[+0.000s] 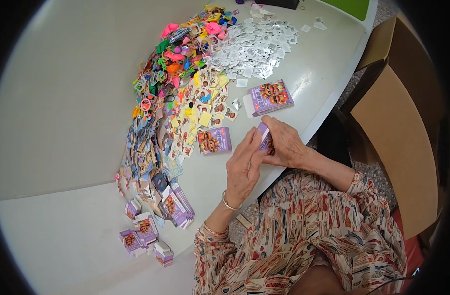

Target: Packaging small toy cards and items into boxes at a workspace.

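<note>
Between my two hands, at the near edge of the table, is a small purple printed carton (265,139). My left hand (242,167) is closed along its left side, a bangle on the wrist. From the right, my right hand (286,143) grips the same carton, its fingers over the top end. Much of the carton is hidden by the fingers. Another purple carton (214,141) lies just left of my hands. Beyond them a third purple carton (272,97) lies with a white end flap folded out.
A long heap of colourful small toys (178,54) curves along the table (313,64), beside white sachets (259,46), picture stickers (205,96) and folded papers (144,142). Flat cartons (177,205) and several small boxes (145,228) lie lower left. A large open cardboard box (397,147) stands at right.
</note>
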Action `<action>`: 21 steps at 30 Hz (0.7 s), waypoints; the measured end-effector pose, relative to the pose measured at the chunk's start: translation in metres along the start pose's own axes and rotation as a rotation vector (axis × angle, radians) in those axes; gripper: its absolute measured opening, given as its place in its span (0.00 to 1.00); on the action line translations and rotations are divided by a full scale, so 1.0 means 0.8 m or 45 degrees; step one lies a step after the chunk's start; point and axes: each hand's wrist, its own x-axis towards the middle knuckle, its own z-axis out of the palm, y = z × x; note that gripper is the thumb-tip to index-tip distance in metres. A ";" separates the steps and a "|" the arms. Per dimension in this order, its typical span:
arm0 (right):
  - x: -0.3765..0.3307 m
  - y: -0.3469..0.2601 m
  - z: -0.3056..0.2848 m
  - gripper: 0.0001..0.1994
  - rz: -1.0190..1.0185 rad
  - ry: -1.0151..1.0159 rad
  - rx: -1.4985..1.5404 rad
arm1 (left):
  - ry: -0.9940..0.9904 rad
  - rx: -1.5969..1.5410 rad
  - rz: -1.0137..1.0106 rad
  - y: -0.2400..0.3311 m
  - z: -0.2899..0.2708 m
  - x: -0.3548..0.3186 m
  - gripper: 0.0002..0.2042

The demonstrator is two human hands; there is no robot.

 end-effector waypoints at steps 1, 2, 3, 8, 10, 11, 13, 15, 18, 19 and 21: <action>0.001 0.000 -0.001 0.48 -0.009 -0.002 -0.011 | -0.001 -0.001 -0.002 0.000 0.005 -0.001 0.17; 0.003 -0.003 0.000 0.48 -0.012 -0.001 -0.007 | 0.097 -0.147 -0.130 -0.001 0.010 -0.001 0.15; 0.005 -0.006 -0.001 0.47 -0.004 -0.035 -0.004 | 0.195 -0.293 -0.258 -0.001 0.011 0.000 0.13; 0.005 -0.012 -0.003 0.44 0.019 -0.040 0.001 | 0.195 -0.295 -0.368 0.005 0.008 0.010 0.11; 0.002 -0.014 -0.002 0.44 0.054 -0.060 0.006 | 0.211 -0.247 -0.355 0.003 0.009 0.010 0.11; 0.001 -0.015 -0.001 0.44 0.052 -0.061 0.007 | 0.215 -0.262 -0.402 -0.001 0.008 0.009 0.11; 0.000 -0.017 0.001 0.44 0.059 -0.068 0.002 | 0.222 -0.276 -0.449 -0.007 0.007 0.007 0.11; 0.000 -0.019 0.000 0.44 0.083 -0.102 0.004 | 0.198 -0.286 -0.458 -0.010 0.006 0.006 0.10; -0.003 -0.018 0.002 0.44 0.111 -0.133 0.003 | 0.091 -0.079 -0.483 -0.004 0.004 0.003 0.13; -0.004 -0.018 0.003 0.45 0.116 -0.133 -0.001 | 0.090 -0.080 -0.482 -0.004 0.006 0.001 0.13; -0.005 -0.018 0.003 0.45 0.087 -0.122 -0.010 | 0.134 0.348 0.046 -0.003 0.014 -0.005 0.17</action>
